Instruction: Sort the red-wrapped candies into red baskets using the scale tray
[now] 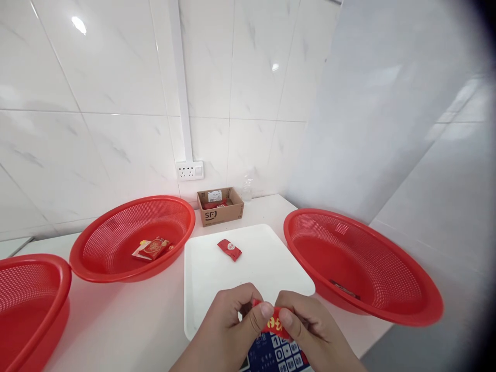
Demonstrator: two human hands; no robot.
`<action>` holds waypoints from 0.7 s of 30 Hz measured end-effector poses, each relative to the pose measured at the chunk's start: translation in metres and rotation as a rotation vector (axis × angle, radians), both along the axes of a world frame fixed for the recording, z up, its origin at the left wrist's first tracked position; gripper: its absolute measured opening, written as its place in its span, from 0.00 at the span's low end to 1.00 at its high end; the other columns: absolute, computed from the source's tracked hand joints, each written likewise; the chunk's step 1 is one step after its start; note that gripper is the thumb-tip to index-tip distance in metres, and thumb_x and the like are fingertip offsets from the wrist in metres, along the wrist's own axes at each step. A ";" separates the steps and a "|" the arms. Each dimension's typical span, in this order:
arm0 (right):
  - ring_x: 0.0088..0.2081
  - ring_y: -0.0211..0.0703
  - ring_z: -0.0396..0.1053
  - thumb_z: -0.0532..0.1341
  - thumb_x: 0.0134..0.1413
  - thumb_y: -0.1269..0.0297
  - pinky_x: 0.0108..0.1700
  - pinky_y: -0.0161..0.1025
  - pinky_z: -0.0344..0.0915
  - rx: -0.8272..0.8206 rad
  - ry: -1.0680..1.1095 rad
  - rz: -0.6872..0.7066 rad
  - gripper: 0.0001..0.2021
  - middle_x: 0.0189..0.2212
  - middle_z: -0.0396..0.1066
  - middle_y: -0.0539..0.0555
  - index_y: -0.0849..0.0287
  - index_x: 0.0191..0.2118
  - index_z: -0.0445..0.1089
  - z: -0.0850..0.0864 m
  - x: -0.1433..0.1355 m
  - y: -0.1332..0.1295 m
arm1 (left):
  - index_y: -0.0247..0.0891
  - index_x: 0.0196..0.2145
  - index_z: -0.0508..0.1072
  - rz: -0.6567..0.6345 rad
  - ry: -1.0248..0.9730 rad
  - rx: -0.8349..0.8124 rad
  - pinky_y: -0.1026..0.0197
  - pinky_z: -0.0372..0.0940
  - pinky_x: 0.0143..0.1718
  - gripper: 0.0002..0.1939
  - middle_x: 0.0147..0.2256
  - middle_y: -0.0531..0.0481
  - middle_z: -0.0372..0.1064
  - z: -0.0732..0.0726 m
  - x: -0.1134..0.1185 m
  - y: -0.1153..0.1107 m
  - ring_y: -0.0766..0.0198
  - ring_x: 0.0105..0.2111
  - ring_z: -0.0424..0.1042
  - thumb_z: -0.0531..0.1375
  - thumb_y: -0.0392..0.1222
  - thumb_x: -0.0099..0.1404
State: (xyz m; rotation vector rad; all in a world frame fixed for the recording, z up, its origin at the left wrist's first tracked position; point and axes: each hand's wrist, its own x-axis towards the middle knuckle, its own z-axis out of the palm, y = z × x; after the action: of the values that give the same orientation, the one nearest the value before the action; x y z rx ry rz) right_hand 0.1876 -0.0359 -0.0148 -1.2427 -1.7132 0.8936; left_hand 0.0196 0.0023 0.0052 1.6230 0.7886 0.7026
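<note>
A single head-worn camera looks forward and down over a white worktop [127, 320] toward a tiled wall [116, 103] at twelve o'clock. The person's two hands [267, 330] sit very close at six o'clock; the red baskets at three [387, 305] and ten o'clock [116, 268] lie farther off.

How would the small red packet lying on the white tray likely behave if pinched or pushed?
The red packet looks like a thin crimped wrapper, so probably light and crinkly, flexing under a pinch. It lies flat on the white tray, so it would likely slide rather than roll. Its glossy film may be a little slippery.
</note>
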 end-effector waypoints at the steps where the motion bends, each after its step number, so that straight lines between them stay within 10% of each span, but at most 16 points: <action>1: 0.22 0.33 0.52 0.49 0.60 0.49 0.24 0.33 0.49 0.017 -0.002 -0.005 0.21 0.18 0.53 0.45 0.58 0.22 0.56 0.001 0.000 0.000 | 0.37 0.24 0.62 -0.013 0.001 -0.001 0.65 0.50 0.26 0.21 0.21 0.57 0.55 0.001 -0.001 0.000 0.68 0.24 0.54 0.54 0.58 0.61; 21: 0.22 0.33 0.51 0.50 0.58 0.45 0.24 0.33 0.48 0.093 -0.068 -0.015 0.23 0.18 0.53 0.45 0.57 0.21 0.53 -0.003 0.001 -0.019 | 0.36 0.25 0.64 -0.106 -0.045 0.014 0.64 0.54 0.30 0.20 0.23 0.55 0.56 -0.001 0.001 -0.010 0.67 0.26 0.55 0.57 0.56 0.61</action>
State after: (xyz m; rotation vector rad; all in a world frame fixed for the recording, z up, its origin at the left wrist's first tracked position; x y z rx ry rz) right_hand 0.1889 -0.0545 -0.0174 -1.2348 -1.7767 0.7617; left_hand 0.0211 -0.0078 0.0046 1.6433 0.6621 0.6676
